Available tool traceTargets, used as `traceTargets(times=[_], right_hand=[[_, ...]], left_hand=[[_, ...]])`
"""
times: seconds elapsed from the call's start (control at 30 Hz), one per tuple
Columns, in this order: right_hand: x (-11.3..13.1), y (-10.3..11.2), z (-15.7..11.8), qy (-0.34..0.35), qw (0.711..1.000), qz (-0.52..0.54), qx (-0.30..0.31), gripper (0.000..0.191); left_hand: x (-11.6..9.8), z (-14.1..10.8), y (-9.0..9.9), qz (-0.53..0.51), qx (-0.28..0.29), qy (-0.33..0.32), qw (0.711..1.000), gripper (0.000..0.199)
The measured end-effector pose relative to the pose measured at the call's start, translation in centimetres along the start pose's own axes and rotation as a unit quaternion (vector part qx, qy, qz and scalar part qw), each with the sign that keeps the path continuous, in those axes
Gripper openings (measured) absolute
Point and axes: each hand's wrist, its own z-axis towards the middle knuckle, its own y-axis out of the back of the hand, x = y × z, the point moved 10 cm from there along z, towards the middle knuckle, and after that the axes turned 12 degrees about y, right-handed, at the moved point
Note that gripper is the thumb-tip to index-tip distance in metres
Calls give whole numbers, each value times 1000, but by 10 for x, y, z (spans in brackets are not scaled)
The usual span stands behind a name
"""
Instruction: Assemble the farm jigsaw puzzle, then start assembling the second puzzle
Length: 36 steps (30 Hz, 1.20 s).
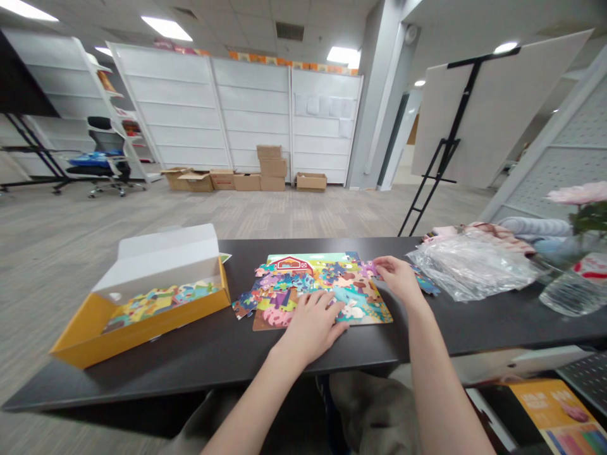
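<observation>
Across a board (327, 256) on the black table (190, 357), jigsaw pieces (294, 280) lie loose and overlapping, some past its left and right edges; from my remote seat I judge much is left to fit, and cannot tell whether the flat rabbit (353, 311) stretch at lower right is joined pieces or print. The left hand (317, 319), palm down, fingers spread, rests on the near middle; at the right edge, the right hand (399, 277) pinches a purple piece (368, 269). More pieces lie in the box (156, 326), well left.

Multicoloured puzzle pieces (287, 282), yellow-and-white box (159, 325)
</observation>
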Motion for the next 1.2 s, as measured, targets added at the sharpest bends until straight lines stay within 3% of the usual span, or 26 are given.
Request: traceTargets(times=[0.23,0.37,0.47,0.57,0.67,0.73,0.87,0.97,1.1,1.2], right_hand=[[-7,29,-14,-17,989,-148,-12,27],[-19,40,-27,-38,982,-182,14,28],[-26,45,-34,-61,978,-198,23,27],[-28,44,-35,-82,976,-197,32,26],[-28,42,-35,-83,979,-181,34,23],[-28,43,-34,-76,983,-162,28,19],[-33,44,-35,-60,993,-99,19,16],[-31,46,-35,-48,998,-28,-2,21],[-12,47,-33,-32,997,56,-48,34],[11,34,-31,-23,991,122,-48,42]], left_hand=[[0,-1,-2,-13,-15,0,1000,37],[8,2,11,-35,-29,2,999,38],[44,8,33,-42,-64,40,996,35],[107,9,56,-34,-122,129,983,32],[165,5,58,-18,-130,219,967,37],[181,3,49,-10,-109,234,966,39],[186,3,36,4,-66,245,967,39],[182,3,39,5,-51,255,966,38],[179,2,53,-19,-79,250,965,40],[180,1,63,-97,-123,242,958,34]])
